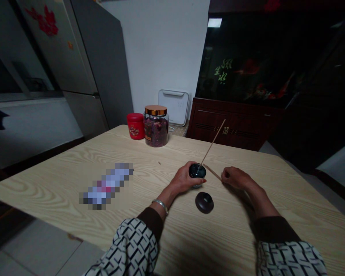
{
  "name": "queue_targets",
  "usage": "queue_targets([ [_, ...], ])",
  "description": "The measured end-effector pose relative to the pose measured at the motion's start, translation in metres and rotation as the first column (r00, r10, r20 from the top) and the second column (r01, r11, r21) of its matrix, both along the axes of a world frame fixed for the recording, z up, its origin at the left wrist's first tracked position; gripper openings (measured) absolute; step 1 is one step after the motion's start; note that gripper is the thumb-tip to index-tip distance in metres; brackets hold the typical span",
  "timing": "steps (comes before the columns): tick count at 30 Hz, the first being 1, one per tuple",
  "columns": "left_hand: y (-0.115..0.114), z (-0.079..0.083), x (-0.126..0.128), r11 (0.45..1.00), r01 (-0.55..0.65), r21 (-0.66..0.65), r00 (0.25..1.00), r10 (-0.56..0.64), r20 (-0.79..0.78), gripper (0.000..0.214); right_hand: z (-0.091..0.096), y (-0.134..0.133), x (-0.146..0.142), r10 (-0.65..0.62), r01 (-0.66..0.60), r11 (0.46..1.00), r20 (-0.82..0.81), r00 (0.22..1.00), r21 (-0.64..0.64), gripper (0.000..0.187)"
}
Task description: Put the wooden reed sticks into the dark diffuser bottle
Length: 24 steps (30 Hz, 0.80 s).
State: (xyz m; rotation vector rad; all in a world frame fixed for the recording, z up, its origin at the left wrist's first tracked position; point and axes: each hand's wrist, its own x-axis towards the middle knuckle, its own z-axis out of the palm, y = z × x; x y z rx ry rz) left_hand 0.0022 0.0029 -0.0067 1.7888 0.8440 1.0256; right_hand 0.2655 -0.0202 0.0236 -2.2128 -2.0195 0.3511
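My left hand [185,178] is wrapped around a small dark, glossy incense holder [197,171] on the wooden table. One thin incense stick [213,141] rises from its top, tilted to the right. To the right, my right hand [237,177] is closed with its fingertips pinched on the near end of more thin incense sticks [213,172]. These point toward the holder; I cannot tell how many there are. Just in front of the holder lies a dark round lid [204,202] with a knob, apart from both hands.
A blurred-out flat object [107,186] lies on the table [83,165] at left. At the back edge stand a red canister [135,125] and a glass jar [156,128] with a copper-coloured lid. A small brown bit [159,163] lies mid-table. Behind are a fridge and a fish tank.
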Motion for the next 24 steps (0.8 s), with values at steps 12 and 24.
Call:
queue_targets([
  [12, 0.0, 0.001, -0.001, 1.0, -0.004, 0.001, 1.0, 0.004, -0.015, 0.071, 0.061, -0.016, 0.0, 0.17, 0.124, 0.91, -0.626, 0.761, 0.397, 0.02],
  [24, 0.0, 0.002, 0.0, 1.0, -0.004, -0.02, 1.0, 0.004, -0.012, 0.072, 0.096, -0.031, -0.071, 0.46, 0.576, 0.512, -0.77, 0.443, 0.637, 0.02],
])
